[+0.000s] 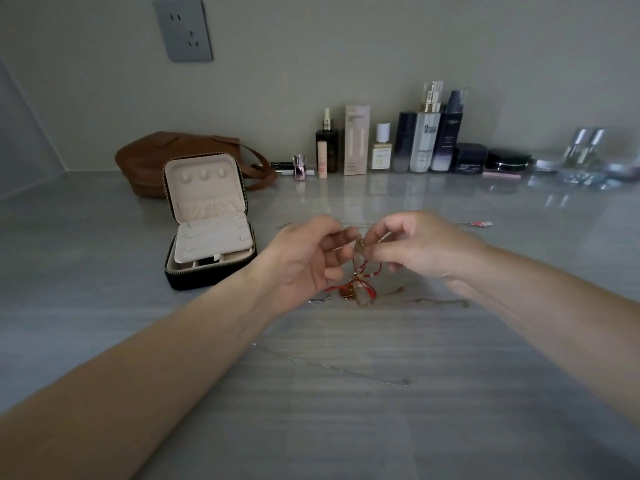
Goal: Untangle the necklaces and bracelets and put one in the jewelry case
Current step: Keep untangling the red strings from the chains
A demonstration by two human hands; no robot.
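Red-cord tangle (pixel 362 276) below grip of left hand (pixel 304 258), right hand (pixel 422 247)

- The left hand (pixel 304 258) is bare, and its forearm is bare down to the picture's edge.
- The right hand (pixel 422 247) and its forearm are bare in the same way.

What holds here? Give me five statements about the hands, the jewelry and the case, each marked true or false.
1. The jewelry case stands open. True.
2. The left hand and the right hand both pinch the tangle of red cord and chains. True.
3. The case sits to the right of the hands. False: it sits to their left.
4. Cosmetics stand between the person and the hands. False: the cosmetics bottles line the wall beyond the hands.
5. A brown bag lies behind the case. True.
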